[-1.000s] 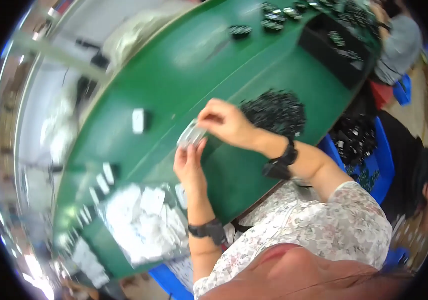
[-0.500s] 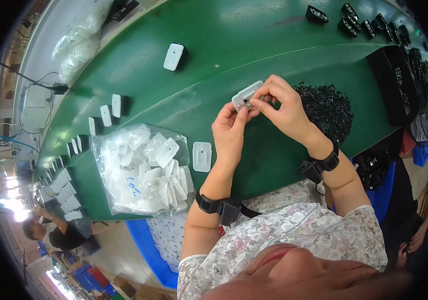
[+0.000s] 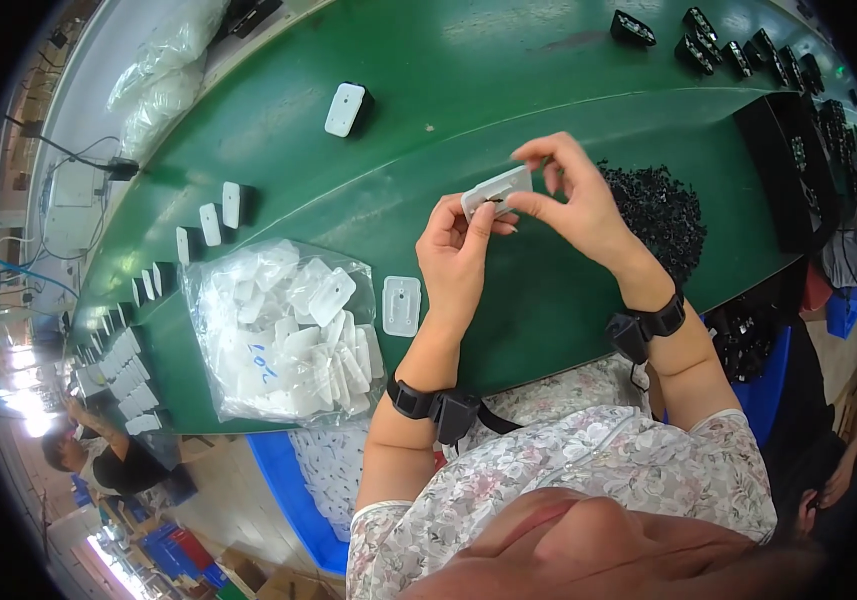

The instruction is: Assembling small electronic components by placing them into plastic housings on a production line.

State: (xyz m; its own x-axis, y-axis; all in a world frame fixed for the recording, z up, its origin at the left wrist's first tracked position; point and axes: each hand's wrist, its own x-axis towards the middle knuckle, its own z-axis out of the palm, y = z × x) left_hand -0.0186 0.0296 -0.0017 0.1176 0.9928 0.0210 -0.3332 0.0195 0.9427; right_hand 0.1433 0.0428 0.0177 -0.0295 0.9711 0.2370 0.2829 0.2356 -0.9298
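Observation:
My left hand pinches a white plastic cover above the green table, its thumb lying across the cover's face. Beside that thumb a small black piece rests on the cover. My right hand is at the cover's right side, fingers and thumb spread apart. Its thumb tip comes close to the cover; whether they touch I cannot tell. Just right of that hand lies a heap of small black parts. Left of my left forearm, a second white cover lies flat on the table.
A clear bag of white covers lies at the left. White-topped black units stand beyond it and along the left edge. Black housings and a black box are at the far right. Blue bins sit below the table edge.
My right index finger and thumb have come apart and the fingers have lifted off the cover. The cover has tilted in my left hand, which stays nearly in place.

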